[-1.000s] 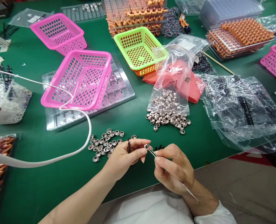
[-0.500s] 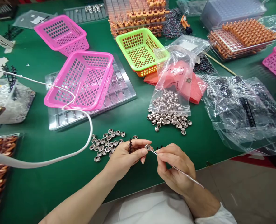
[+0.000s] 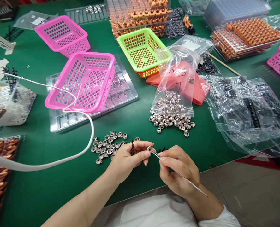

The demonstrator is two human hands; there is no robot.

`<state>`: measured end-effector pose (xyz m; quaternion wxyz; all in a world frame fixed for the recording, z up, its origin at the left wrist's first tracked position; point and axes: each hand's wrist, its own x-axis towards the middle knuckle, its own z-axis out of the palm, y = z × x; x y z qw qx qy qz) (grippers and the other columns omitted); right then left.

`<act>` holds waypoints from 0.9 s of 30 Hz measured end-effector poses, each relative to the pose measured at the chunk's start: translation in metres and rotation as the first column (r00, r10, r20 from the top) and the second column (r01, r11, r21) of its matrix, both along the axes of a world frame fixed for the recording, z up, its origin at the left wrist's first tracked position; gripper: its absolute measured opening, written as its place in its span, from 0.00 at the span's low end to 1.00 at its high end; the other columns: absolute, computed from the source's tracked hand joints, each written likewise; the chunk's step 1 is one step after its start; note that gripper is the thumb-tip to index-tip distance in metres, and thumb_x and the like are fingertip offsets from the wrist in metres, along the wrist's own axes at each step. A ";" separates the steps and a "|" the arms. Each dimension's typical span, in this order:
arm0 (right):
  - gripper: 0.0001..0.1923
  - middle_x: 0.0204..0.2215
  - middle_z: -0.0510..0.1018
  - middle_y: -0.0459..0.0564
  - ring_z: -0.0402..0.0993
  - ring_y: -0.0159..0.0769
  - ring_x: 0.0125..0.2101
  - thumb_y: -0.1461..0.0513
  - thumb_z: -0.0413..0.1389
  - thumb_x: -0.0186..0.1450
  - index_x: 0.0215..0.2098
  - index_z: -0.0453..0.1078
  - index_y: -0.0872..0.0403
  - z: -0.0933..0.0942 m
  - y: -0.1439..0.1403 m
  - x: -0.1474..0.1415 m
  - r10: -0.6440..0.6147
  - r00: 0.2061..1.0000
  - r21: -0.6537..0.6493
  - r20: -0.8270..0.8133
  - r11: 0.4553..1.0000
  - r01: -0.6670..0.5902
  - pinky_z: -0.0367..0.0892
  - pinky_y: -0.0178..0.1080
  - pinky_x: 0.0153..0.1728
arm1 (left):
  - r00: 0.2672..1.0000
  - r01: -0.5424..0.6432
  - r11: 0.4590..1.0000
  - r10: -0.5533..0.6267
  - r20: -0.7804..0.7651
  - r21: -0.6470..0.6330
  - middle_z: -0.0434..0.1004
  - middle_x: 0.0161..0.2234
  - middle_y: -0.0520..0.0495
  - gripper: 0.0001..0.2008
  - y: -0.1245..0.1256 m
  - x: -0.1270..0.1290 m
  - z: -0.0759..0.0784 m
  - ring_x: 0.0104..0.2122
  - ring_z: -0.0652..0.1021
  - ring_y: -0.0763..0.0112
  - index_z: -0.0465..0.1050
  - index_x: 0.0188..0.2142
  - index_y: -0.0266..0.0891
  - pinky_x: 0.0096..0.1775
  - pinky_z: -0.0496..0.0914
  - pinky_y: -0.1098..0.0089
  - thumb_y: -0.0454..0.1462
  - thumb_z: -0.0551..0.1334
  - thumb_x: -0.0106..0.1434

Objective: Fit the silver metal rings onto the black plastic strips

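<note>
Between the thumb and index finger of my left hand [image 3: 128, 159] is a small silvery metal cup [image 3: 149, 148], its hollow side showing. A black toothed plastic strip [image 3: 132, 147] sticks up from between the fingers of that same hand. My right hand [image 3: 180, 168] pinches thin metal tweezers [image 3: 194, 185], whose tips reach the cup; whether they grip anything inside it is too small to tell. Just left of my left hand, loose metal cups [image 3: 104, 143] lie spread on the green table [image 3: 66, 186]. Small black parts [image 3: 163, 150] show behind my right fingers.
More cups [image 3: 170, 119] spill from a clear bag [image 3: 175, 82] beyond my hands. Pink baskets [image 3: 83, 80] and a green basket [image 3: 143, 50] stand farther back. A white cable [image 3: 47, 165] crosses the left side. Plastic bags [image 3: 251, 110] lie to the right.
The rear end of the tweezers has dipped slightly, with my right hand tilting a little. My left hand keeps the cup in nearly the same place.
</note>
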<state>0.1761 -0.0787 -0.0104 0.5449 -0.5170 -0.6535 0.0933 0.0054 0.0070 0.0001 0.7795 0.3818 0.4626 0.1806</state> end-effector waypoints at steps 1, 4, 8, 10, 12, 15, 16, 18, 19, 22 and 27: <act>0.14 0.34 0.80 0.52 0.76 0.34 0.30 0.73 0.56 0.63 0.45 0.70 0.53 0.000 0.000 0.000 0.001 1.000 0.002 0.002 1.000 -0.001 0.73 0.39 0.29 | 1.000 -0.002 1.000 0.001 -0.004 -0.005 0.82 0.33 0.44 0.14 0.000 0.000 0.001 0.21 0.72 0.78 0.83 0.41 0.38 0.20 0.54 0.77 0.40 0.73 0.56; 0.14 0.34 0.80 0.52 0.76 0.34 0.31 0.73 0.56 0.63 0.45 0.70 0.53 0.000 0.000 0.000 0.003 1.000 0.002 -0.008 1.000 -0.003 0.73 0.39 0.29 | 1.000 0.001 1.000 -0.001 -0.015 -0.011 0.82 0.32 0.45 0.14 0.000 0.001 0.001 0.21 0.71 0.78 0.83 0.41 0.37 0.20 0.54 0.76 0.40 0.74 0.55; 0.16 0.35 0.81 0.53 0.77 0.35 0.32 0.74 0.57 0.62 0.46 0.70 0.55 -0.001 0.000 0.001 0.015 0.999 0.018 -0.031 1.000 -0.014 0.74 0.39 0.30 | 0.999 0.007 1.000 -0.007 -0.031 -0.007 0.82 0.31 0.44 0.16 0.000 0.000 0.000 0.21 0.71 0.78 0.83 0.42 0.37 0.20 0.53 0.76 0.41 0.74 0.55; 0.17 0.35 0.81 0.53 0.78 0.35 0.32 0.75 0.57 0.61 0.46 0.70 0.56 0.000 -0.001 0.001 0.022 0.999 0.020 -0.038 1.000 -0.022 0.74 0.39 0.30 | 0.999 0.005 1.000 -0.005 -0.032 -0.011 0.82 0.32 0.44 0.16 0.000 0.000 0.000 0.21 0.71 0.78 0.83 0.42 0.37 0.21 0.53 0.76 0.41 0.74 0.55; 0.18 0.35 0.81 0.54 0.78 0.35 0.32 0.75 0.57 0.61 0.47 0.70 0.56 0.001 -0.001 0.001 0.031 0.999 0.012 -0.041 0.999 -0.030 0.74 0.39 0.30 | 1.000 0.005 1.000 -0.006 -0.022 -0.013 0.83 0.34 0.43 0.16 0.000 -0.001 -0.001 0.22 0.71 0.78 0.83 0.42 0.37 0.21 0.53 0.76 0.41 0.74 0.56; 0.18 0.35 0.81 0.54 0.78 0.35 0.32 0.75 0.57 0.61 0.47 0.69 0.56 0.002 -0.001 0.001 0.040 0.998 0.002 -0.041 0.999 -0.040 0.74 0.38 0.30 | 1.000 0.011 1.000 -0.011 0.002 -0.009 0.83 0.36 0.43 0.14 0.000 -0.002 -0.002 0.22 0.72 0.78 0.83 0.42 0.38 0.20 0.54 0.77 0.40 0.73 0.57; 0.18 0.35 0.82 0.54 0.78 0.35 0.32 0.75 0.57 0.61 0.48 0.69 0.56 0.002 -0.001 0.001 0.038 0.998 0.003 -0.040 0.999 -0.038 0.74 0.39 0.31 | 1.000 0.010 1.000 -0.010 0.010 -0.010 0.83 0.36 0.43 0.13 0.000 -0.002 -0.002 0.22 0.72 0.78 0.83 0.42 0.38 0.20 0.54 0.77 0.40 0.73 0.57; 0.18 0.35 0.82 0.53 0.78 0.34 0.32 0.75 0.57 0.62 0.48 0.69 0.55 0.002 0.000 0.001 0.032 0.999 0.000 -0.039 0.999 -0.032 0.75 0.38 0.30 | 1.000 0.007 1.000 -0.007 0.020 -0.017 0.83 0.37 0.43 0.13 0.000 -0.001 -0.002 0.22 0.73 0.78 0.83 0.42 0.38 0.20 0.54 0.77 0.39 0.73 0.57; 0.18 0.35 0.82 0.53 0.79 0.34 0.32 0.74 0.57 0.63 0.49 0.69 0.54 0.001 0.000 0.001 0.031 0.999 -0.002 -0.037 1.000 -0.031 0.75 0.38 0.30 | 1.000 0.005 1.000 -0.004 0.021 -0.021 0.83 0.36 0.43 0.14 0.000 -0.001 -0.002 0.22 0.73 0.78 0.83 0.41 0.38 0.20 0.54 0.77 0.39 0.74 0.56; 0.18 0.35 0.82 0.52 0.79 0.34 0.32 0.74 0.57 0.63 0.49 0.68 0.53 0.002 0.000 0.001 0.033 0.999 -0.016 -0.032 0.999 -0.033 0.75 0.38 0.30 | 1.000 -0.004 1.000 0.004 0.007 -0.030 0.83 0.37 0.42 0.14 0.000 0.000 0.000 0.22 0.73 0.78 0.83 0.41 0.37 0.20 0.55 0.77 0.40 0.74 0.55; 0.18 0.35 0.82 0.53 0.79 0.34 0.31 0.74 0.57 0.62 0.48 0.69 0.54 0.002 0.000 0.001 0.031 0.998 -0.014 -0.054 0.999 -0.032 0.74 0.38 0.29 | 1.000 -0.014 1.000 0.014 0.014 -0.018 0.83 0.36 0.42 0.13 -0.001 0.000 0.000 0.21 0.73 0.78 0.83 0.40 0.37 0.21 0.56 0.77 0.39 0.73 0.56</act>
